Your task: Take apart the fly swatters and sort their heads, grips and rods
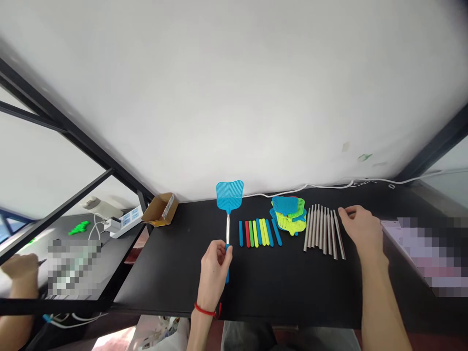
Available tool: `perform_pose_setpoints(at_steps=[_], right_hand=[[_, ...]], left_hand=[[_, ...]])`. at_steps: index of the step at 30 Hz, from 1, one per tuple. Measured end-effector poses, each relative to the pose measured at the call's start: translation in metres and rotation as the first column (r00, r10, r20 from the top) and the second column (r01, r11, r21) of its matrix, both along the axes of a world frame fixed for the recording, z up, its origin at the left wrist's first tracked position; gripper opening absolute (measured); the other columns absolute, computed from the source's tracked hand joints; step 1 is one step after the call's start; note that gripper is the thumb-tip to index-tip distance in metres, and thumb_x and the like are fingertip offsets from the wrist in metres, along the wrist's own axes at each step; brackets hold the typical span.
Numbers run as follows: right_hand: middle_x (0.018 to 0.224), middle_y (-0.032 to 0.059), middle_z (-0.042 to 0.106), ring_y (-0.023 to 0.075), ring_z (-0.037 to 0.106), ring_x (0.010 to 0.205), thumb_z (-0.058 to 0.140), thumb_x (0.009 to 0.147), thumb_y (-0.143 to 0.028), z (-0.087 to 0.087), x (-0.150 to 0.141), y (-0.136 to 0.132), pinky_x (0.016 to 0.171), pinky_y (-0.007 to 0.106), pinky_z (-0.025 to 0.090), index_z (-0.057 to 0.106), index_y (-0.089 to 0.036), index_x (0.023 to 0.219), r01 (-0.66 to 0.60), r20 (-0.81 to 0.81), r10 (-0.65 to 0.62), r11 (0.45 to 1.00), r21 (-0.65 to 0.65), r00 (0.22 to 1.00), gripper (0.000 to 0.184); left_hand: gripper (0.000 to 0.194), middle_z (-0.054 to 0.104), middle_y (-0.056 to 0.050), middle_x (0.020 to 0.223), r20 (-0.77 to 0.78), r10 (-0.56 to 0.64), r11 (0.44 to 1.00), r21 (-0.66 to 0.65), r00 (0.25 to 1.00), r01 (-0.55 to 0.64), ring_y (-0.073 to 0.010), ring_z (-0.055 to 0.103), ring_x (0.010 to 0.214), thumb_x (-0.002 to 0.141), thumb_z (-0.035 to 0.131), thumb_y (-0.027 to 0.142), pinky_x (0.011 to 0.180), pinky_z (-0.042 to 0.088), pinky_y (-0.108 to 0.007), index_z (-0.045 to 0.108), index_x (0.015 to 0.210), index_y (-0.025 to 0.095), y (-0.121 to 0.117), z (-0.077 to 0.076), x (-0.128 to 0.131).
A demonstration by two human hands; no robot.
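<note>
My left hand is closed round the blue handle of a fly swatter. Its metal rod points away from me, with a blue mesh head at the far end. On the right, my right hand hovers at the upper end of a row of metal rods, thumb and forefinger slightly apart. Nothing shows between those fingers. Several loose handles in blue, red, green and yellow lie side by side in the middle. Beside them is a pile of blue and yellow swatter heads.
An open cardboard box stands at the table's back left. White cable runs along the wall. Left of the black frame are a power strip and another person's hand. A pale, blurred-out item lies far right.
</note>
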State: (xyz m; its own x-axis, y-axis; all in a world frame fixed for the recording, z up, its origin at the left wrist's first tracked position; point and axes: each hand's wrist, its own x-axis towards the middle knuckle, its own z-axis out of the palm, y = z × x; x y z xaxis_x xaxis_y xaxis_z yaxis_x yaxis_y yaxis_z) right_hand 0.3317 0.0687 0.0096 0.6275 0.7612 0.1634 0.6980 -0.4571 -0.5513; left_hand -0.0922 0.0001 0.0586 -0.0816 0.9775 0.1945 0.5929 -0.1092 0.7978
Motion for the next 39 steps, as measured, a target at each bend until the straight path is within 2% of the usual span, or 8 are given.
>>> perform_pose_setpoints(at_steps=[3,4,6,8,11,23,31,39], right_hand=[[0.078,0.0097,0.070,0.0271,0.065,0.078,0.057,0.089,-0.046,0.032,-0.034,0.000,0.074,0.038,0.049,0.069,-0.018,0.091,-0.164,-0.150,0.201,0.959,0.230,0.968,0.031],[0.078,0.0084,0.069,0.0244,0.064,0.075,0.059,0.089,-0.049,0.042,-0.048,0.000,0.071,0.035,0.049,0.070,-0.018,0.094,-0.328,-0.258,0.404,0.899,0.290,0.878,0.033],[0.072,0.0036,0.063,0.0190,0.058,0.065,0.060,0.091,-0.054,0.059,-0.079,-0.001,0.059,0.030,0.046,0.069,-0.017,0.109,-0.643,-0.468,0.701,0.701,0.309,0.539,0.041],[0.068,-0.0007,0.058,0.0133,0.049,0.053,0.061,0.092,-0.054,0.071,-0.108,-0.002,0.047,0.025,0.037,0.064,-0.018,0.121,-0.768,-0.592,0.766,0.529,0.360,0.250,0.046],[0.067,-0.0024,0.056,0.0103,0.046,0.047,0.058,0.095,-0.053,0.079,-0.139,0.002,0.042,0.023,0.036,0.060,-0.019,0.121,-0.769,-0.627,0.778,0.427,0.476,0.043,0.042],[0.047,-0.0086,0.041,0.0078,0.035,0.036,0.052,0.099,-0.052,0.050,-0.160,0.009,0.038,0.023,0.029,0.056,-0.019,0.082,-0.624,-0.612,0.772,0.567,0.538,0.173,0.037],[0.048,-0.0064,0.041,0.0092,0.037,0.043,0.044,0.104,-0.051,0.039,-0.162,0.006,0.046,0.025,0.032,0.056,-0.019,0.076,-0.632,-0.560,0.783,0.583,0.511,0.269,0.044],[0.049,-0.0083,0.032,0.0081,0.029,0.041,0.047,0.103,-0.051,0.034,-0.160,0.005,0.042,0.025,0.023,0.052,-0.020,0.074,-0.531,-0.624,0.766,0.597,0.601,0.154,0.042]], left_hand=[[0.023,0.045,0.003,0.068,0.122,-0.110,0.993,-0.026,0.986,0.114,-0.0132,0.042,0.059,0.094,0.059,0.044,0.056,0.033,-0.024,0.055,0.091,0.022,0.000,0.004,0.020],[0.023,0.044,0.004,0.067,0.147,-0.150,0.987,-0.032,0.978,0.156,-0.0126,0.040,0.058,0.095,0.058,0.044,0.055,0.031,-0.024,0.055,0.093,0.021,0.001,0.005,0.027],[0.022,0.040,0.005,0.066,0.174,-0.219,0.973,-0.033,0.960,0.228,-0.0117,0.037,0.058,0.096,0.057,0.043,0.056,0.030,-0.023,0.054,0.094,0.021,0.006,0.006,0.040],[0.022,0.035,0.006,0.065,0.178,-0.278,0.958,-0.018,0.944,0.286,-0.0110,0.035,0.058,0.096,0.058,0.042,0.056,0.029,-0.023,0.054,0.094,0.021,0.013,0.006,0.053],[0.023,0.033,0.007,0.064,0.172,-0.350,0.935,0.017,0.921,0.353,-0.0104,0.033,0.056,0.096,0.059,0.043,0.056,0.029,-0.023,0.055,0.094,0.020,0.027,0.004,0.069],[0.026,0.048,0.001,0.071,0.032,-0.425,0.892,0.184,0.904,0.413,-0.0110,0.041,0.059,0.098,0.057,0.039,0.058,0.032,-0.025,0.066,0.089,0.017,0.063,-0.022,0.091],[0.034,0.052,0.003,0.058,0.232,-0.482,0.872,0.031,0.845,0.489,-0.0095,0.044,0.051,0.101,0.049,0.041,0.054,0.032,-0.023,0.059,0.079,0.017,0.053,-0.027,0.098],[0.039,0.049,0.003,0.055,0.446,-0.524,0.805,-0.018,0.726,0.593,-0.0094,0.040,0.051,0.103,0.045,0.045,0.058,0.032,-0.024,0.058,0.081,0.016,0.051,-0.017,0.102]])
